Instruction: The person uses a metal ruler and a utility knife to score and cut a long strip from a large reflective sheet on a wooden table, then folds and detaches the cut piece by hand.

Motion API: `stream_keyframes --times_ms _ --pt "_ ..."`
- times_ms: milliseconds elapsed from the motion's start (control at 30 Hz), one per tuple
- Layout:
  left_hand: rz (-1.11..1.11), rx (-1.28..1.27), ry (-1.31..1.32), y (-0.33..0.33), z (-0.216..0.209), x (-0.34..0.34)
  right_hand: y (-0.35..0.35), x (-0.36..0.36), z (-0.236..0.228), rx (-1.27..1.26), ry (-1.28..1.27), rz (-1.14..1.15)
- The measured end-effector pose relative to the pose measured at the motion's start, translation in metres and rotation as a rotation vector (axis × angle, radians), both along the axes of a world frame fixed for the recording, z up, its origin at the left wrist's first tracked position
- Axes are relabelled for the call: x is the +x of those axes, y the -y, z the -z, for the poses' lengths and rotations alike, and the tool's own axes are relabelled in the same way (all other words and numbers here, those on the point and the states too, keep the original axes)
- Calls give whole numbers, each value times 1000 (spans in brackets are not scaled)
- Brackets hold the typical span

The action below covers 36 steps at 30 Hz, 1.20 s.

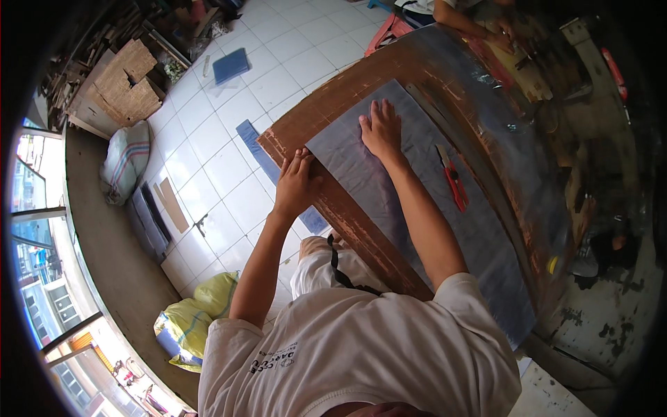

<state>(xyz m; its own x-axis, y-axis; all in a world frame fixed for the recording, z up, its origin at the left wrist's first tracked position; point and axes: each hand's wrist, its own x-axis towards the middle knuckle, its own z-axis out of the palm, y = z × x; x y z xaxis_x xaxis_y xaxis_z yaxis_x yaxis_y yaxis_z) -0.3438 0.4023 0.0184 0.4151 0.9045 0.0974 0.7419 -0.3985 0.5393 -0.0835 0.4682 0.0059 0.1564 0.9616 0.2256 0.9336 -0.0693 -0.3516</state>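
Note:
A large blue-grey sheet (431,182) lies on a worn brown wooden tabletop (361,82). My right hand (382,131) rests palm down on the sheet near its far end, fingers spread. At the table's left edge, beside the sheet's corner, is my left hand (297,183); its fingers reach over the wood, somewhat bent, and I see nothing held in them. To the right of my right forearm, a red utility knife (453,178) with its blade showing lies on the sheet. A long dark strip (464,147), perhaps a straightedge, runs along the sheet's right side.
A blue strip (249,135) sticks out beyond the table's left edge. Another person's hand (505,31) is at the far right. On the tiled floor lie a blue flat piece (231,65), a white sack (126,160) and yellow sacks (196,316). Scrap boards (118,82) lean far left.

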Motion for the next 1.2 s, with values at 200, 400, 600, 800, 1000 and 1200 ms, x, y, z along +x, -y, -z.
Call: stream_keyframes --times_ms 200,400,600,800,1000,1200 --pt "6 -38 43 -1 3 -12 32 -86 2 -100 -172 -426" --pt "-15 40 143 -7 8 -10 108 -51 -45 128 -718 -270" --pt "-240 206 35 -40 -5 37 163 2 -12 313 -504 23" --pt "-271 122 -84 -54 -11 61 160 5 -12 360 -610 19" --pt "-285 112 -12 -57 -6 58 161 3 -13 316 -651 -1" --pt "-285 225 13 -50 0 64 160 5 -10 293 -634 -7"
